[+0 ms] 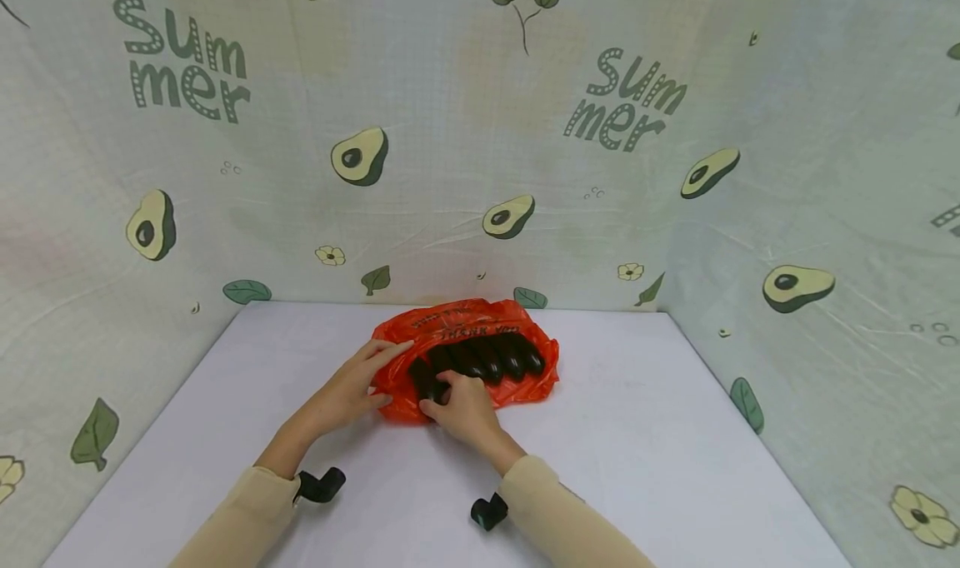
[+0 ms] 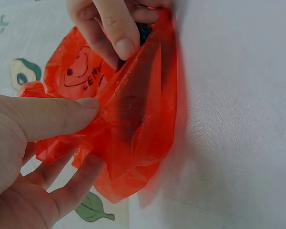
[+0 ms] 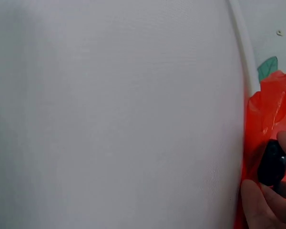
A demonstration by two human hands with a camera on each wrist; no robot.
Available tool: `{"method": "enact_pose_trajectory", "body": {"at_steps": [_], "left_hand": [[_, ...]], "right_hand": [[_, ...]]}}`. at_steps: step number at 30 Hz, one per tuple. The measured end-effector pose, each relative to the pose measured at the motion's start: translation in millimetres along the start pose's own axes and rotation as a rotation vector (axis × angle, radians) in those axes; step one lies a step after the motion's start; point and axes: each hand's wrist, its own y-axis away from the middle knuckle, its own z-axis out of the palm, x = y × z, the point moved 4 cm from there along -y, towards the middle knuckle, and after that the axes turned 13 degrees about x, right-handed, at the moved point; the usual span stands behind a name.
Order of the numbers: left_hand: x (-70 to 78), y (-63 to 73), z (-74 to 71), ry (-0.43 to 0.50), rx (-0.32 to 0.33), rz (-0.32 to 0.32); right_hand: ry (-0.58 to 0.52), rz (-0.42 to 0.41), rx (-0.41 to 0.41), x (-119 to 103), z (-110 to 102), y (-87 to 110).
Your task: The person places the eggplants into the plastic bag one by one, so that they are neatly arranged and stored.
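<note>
A red plastic bag [image 1: 519, 316] with dark printed lettering lies toward the far side of the table. Several dark, glossy, elongated pieces [image 1: 483, 358] sit side by side in its opening. My right hand [image 1: 474, 411] pinches one dark glossy piece [image 3: 273, 163] between thumb and fingers at the row's left end; the fingers partly cover it. At the bag's left edge, my left hand [image 1: 354, 391] touches the red plastic with its fingers spread and mostly straight. In the left wrist view, loose folds of the bag [image 2: 143, 109] pass beside its thumb and fingertips.
The white table [image 1: 637, 435] extends on both sides of the bag and in front of it. A pale cloth [image 1: 435, 93] printed with avocados, leaves and lettering hangs behind and at both sides. Each wrist carries a small black device [image 1: 322, 485].
</note>
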Motion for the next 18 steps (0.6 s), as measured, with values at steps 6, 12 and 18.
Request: {"method": "enact_pose_trajectory", "body": {"at_steps": [6,12,18], "left_hand": [[0.8,-0.5,0.2,-0.005,0.003,0.02],[0.1,-0.2,-0.2,0.001,-0.002,0.004],[-1.6,0.8,0.0,0.0,-0.009,-0.018]], "right_hand": [[0.034,-0.003,0.052,-4.3,1.5,-3.0],[0.078,0.017,0.086,-5.4,4.1,-4.4],[0.132,0.011,0.129,-7.8,7.6,-5.5]]}}
